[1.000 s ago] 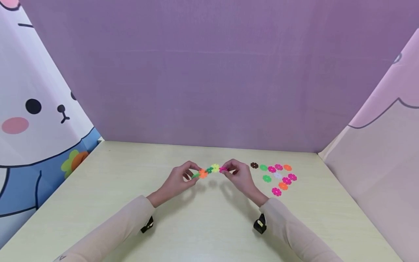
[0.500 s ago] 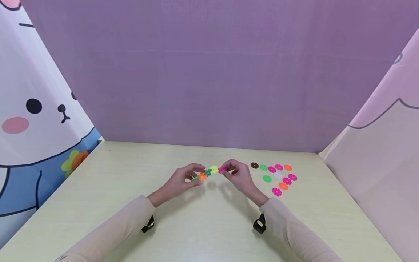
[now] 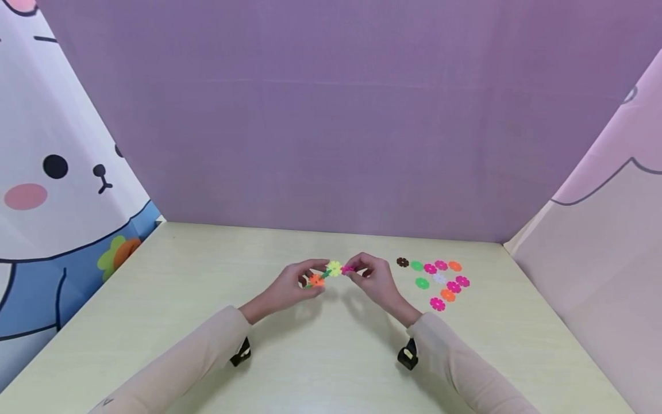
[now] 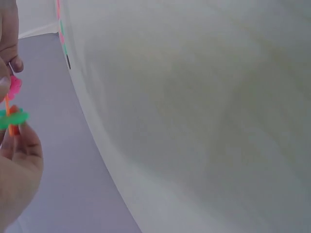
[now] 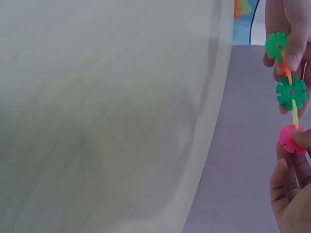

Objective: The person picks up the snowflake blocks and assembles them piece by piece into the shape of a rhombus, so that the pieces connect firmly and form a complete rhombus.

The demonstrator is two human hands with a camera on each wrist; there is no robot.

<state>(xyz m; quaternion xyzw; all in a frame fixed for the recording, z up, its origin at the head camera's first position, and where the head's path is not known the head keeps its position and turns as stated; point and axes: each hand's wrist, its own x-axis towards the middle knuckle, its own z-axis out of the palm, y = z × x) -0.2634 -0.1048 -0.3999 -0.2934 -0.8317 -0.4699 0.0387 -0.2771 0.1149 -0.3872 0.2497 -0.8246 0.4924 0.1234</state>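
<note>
Pinching the pink disc (image 3: 346, 269) of the flower chain (image 3: 334, 268) with the right hand (image 3: 375, 279), above the table (image 3: 331, 356). Curling the left hand (image 3: 287, 286) around the orange disc (image 3: 316, 280); hard to tell where touching. Holding both closer together than a second ago, orange disc lower.

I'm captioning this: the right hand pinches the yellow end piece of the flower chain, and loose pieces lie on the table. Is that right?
Only the colour is wrong: the right wrist view shows the right hand pinching the pink end piece. Loose pieces do lie on the table.
</note>
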